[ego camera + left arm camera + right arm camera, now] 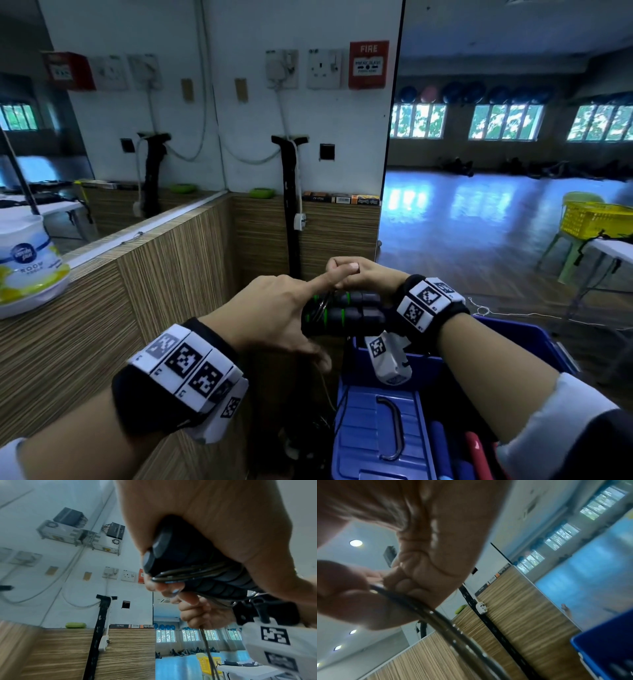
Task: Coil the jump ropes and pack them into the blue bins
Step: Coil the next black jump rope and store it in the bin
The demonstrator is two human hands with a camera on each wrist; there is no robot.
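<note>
From the head view we see both hands meeting at the centre of the frame, above a blue bin (507, 337) that fills the lower right. Our left hand (274, 308) wraps the two black jump rope handles (346, 311), which lie side by side with green bands showing, its index finger stretched toward the right hand (356, 274). The right hand is curled, pinching the cord just above the handles. A white air-freshener tub (27, 260) sits on the wood-grain ledge (102, 284) at the left edge, and a yellow basket (596, 219) stands at the far right.

In the left wrist view, the handles (197, 566) fill the centre, gripped in the left palm, with loops of dark cord (188, 573) wound across them; the right hand's fingers (197, 609) below close round a strand that hangs down.

In the right wrist view, blurred fingers (412, 582) pinch the cord (436, 615) left of centre; the bin's blue corner (604, 642) shows at lower right.
</note>
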